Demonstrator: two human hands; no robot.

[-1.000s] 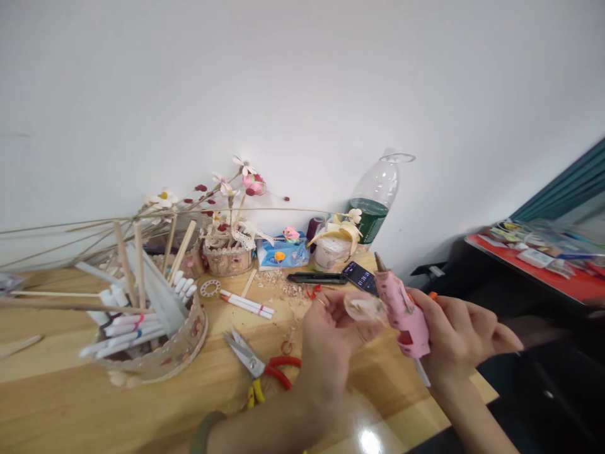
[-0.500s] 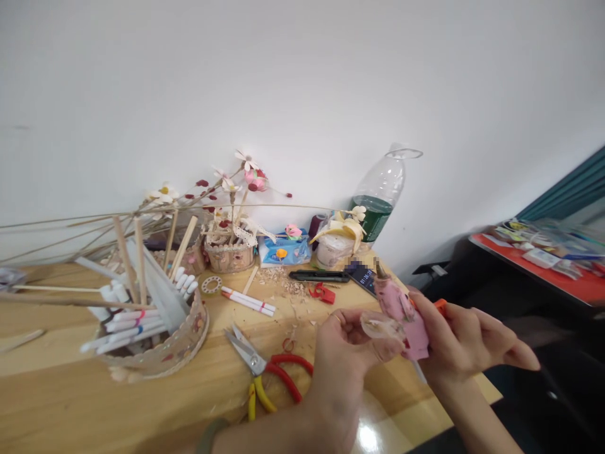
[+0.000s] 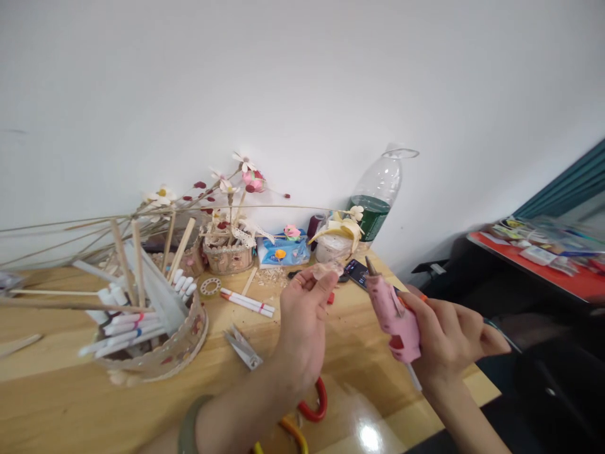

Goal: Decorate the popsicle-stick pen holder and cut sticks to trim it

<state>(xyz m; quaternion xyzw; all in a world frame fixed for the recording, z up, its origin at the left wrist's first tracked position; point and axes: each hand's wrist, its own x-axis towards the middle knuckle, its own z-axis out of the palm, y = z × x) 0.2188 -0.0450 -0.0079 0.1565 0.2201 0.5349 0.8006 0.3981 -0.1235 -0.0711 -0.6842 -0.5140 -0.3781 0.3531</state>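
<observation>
My right hand (image 3: 447, 337) grips a pink hot glue gun (image 3: 394, 318), its metal nozzle pointing up and a glue stick jutting from its lower end. To the left, my left hand (image 3: 302, 315) pinches a small translucent whitish piece (image 3: 327, 270) between thumb and fingertips, apart from the gun. The fingers cover part of this piece, so its kind is unclear. Below my left forearm lie scissors (image 3: 246, 350) with red and yellow handles, partly hidden. A phone (image 3: 357, 272) rests on the table behind the glue gun.
On the left, a decorated basket (image 3: 189, 340) holds white markers and wooden sticks. Dried flowers, a tissue pack (image 3: 286, 252), a banana peel on a tub (image 3: 331, 246) and a plastic bottle (image 3: 378, 195) line the wall. Two markers (image 3: 248, 302) lie mid-table. A red surface (image 3: 539, 268) stands right.
My left hand has moved up and left, away from the glue gun, carrying the translucent piece. The glue gun has shifted slightly left and down with my right hand.
</observation>
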